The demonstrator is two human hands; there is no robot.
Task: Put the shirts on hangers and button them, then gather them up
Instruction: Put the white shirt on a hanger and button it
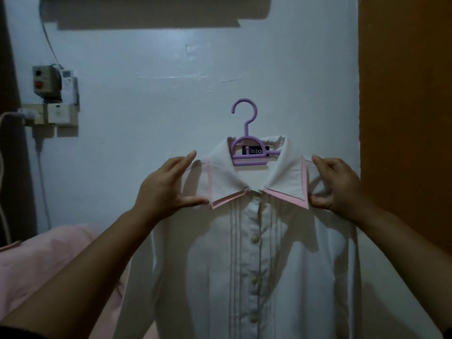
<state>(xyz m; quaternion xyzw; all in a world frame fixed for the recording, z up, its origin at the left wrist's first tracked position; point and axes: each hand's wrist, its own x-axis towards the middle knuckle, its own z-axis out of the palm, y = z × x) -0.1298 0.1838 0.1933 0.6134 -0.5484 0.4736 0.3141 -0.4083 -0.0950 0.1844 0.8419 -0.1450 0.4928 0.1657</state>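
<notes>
A white shirt (276,265) with a pink-edged collar hangs on a purple hanger (247,143) in front of the pale wall. Its front placket is closed, with several buttons in a row down the middle. My left hand (163,189) holds the left shoulder of the shirt beside the collar, thumb under the collar tip and fingers over the top. My right hand (337,189) pinches the right shoulder next to the right collar point. The hanger's hook stands free above the collar, and its arms are hidden inside the shirt.
A pale wall (171,81) is right behind the shirt. Electrical boxes and sockets (52,101) with cables are mounted at the left. A pink cloth surface (49,255) lies at lower left. An orange-brown panel (406,118) stands at the right.
</notes>
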